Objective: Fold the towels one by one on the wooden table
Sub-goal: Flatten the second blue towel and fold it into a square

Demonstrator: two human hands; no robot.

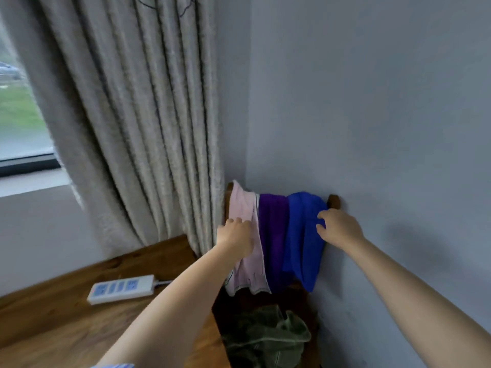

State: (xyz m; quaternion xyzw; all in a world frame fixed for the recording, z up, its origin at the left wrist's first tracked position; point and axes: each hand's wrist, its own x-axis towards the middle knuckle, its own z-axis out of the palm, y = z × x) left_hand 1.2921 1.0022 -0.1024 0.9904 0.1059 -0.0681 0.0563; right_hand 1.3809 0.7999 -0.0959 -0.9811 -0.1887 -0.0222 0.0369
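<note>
Over the chair back hang three unfolded towels: our left grip rests on the pink towel, our right grip pinches the blue towel, purple towel between. Beside the chair, the counter holds nothing folded yet.

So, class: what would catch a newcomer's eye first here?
Three towels hang side by side over a chair back in the corner: pink towel, purple towel, blue towel. The left hand touches the pink one, the right hand grips the blue one.
</note>
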